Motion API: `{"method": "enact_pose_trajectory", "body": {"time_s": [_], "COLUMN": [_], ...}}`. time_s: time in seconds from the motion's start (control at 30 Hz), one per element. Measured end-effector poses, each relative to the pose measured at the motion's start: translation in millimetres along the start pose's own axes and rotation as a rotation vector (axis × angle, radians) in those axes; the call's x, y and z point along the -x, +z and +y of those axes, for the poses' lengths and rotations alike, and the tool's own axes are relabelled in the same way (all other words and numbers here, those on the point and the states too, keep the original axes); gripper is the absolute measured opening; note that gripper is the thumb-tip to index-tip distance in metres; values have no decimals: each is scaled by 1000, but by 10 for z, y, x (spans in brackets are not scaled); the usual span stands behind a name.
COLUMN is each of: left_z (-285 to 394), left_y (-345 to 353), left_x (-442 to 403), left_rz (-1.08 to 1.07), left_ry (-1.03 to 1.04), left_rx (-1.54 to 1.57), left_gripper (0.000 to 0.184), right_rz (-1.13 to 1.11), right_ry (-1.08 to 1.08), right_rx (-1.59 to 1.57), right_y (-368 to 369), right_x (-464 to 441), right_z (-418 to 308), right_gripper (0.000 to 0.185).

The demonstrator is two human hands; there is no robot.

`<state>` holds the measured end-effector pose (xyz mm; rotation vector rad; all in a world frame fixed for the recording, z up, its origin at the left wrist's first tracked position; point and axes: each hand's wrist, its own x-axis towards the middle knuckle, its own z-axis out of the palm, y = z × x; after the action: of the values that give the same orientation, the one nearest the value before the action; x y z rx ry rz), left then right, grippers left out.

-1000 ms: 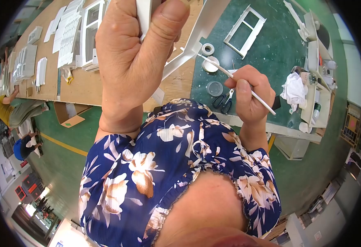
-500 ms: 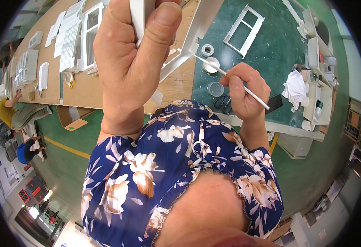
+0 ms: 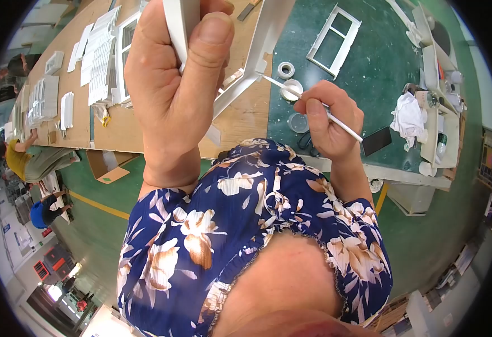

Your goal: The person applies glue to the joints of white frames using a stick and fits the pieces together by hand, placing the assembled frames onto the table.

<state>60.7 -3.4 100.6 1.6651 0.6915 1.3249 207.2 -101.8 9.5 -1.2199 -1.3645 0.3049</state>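
The left hand [image 3: 173, 95] grips the white frame [image 3: 265, 33] up, maybe so the thin stick [image 3: 344, 126] pinched in the right hand [image 3: 331, 121] can reach its corner.

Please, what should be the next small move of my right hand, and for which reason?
Probably a light dab with the tip of the thin white stick at the bend of the white frame. The right hand holds the stick like a pen, its tip appearing at that bend, and the left hand seems to support the frame.
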Motion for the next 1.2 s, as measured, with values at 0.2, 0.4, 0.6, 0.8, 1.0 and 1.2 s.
{"method": "enact_pose_trajectory", "body": {"time_s": [0.2,0.4,0.6,0.8,1.0,1.2], "left_z": [-19,-16,-19,10,98,272], "left_y": [-20,-4,16,-64,-267,-484], "left_x": [-31,-60,-81,-138,-402,-823], "left_rz": [-23,-44,35,2,-200,-547], "left_ry": [36,61,74,88,-75,-439], "left_rx": [22,16,142,242,154,25], "left_gripper": [24,26,27,27,21,35], "right_rz": [51,119,255,341,404,460], "right_ry": [-79,-171,-163,-178,-182,-159], "right_rx": [13,-59,-79,-102,-17,6], "right_y": [-49,-224,-412,-536,-591,-844], "right_x": [-1,55,144,176,158,74], "right_z": [-37,-71,-103,-103,-94,-149], "right_gripper": [4,4,16,20,19,20]}}
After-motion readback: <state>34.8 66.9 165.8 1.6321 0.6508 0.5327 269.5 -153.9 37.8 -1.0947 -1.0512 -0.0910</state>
